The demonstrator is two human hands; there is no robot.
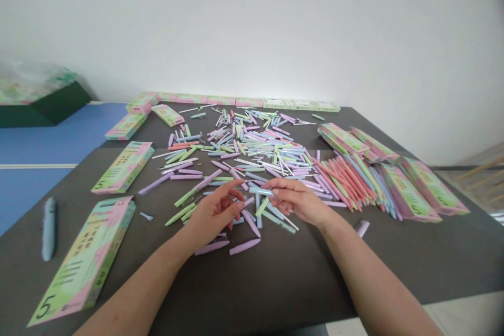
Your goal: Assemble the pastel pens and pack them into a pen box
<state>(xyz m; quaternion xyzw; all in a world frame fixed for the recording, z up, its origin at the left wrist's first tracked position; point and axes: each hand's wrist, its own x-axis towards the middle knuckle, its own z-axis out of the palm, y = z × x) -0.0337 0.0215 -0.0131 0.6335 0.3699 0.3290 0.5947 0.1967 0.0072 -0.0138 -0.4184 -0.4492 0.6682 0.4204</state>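
My right hand point(293, 197) pinches a light blue pen part point(260, 191) between thumb and fingertips, above the pile's near edge. My left hand point(218, 209) faces it a short way to the left, thumb and fingers curled together. Past its fingertips shows a purple pen piece point(249, 202); I cannot tell whether it is held or lies behind. Around both hands spread loose pen parts in purple, blue and green, with thin white refills among them. Two purple barrels point(244, 246) lie just below the left hand.
A row of coral pens point(346, 181) lies right of the pile. Pen boxes point(84, 257) flank both sides, and more boxes point(220, 100) line the back edge. A blue pen part point(49, 228) rests far left. Beyond the dark table point(283, 283) stands a green container point(51, 107).
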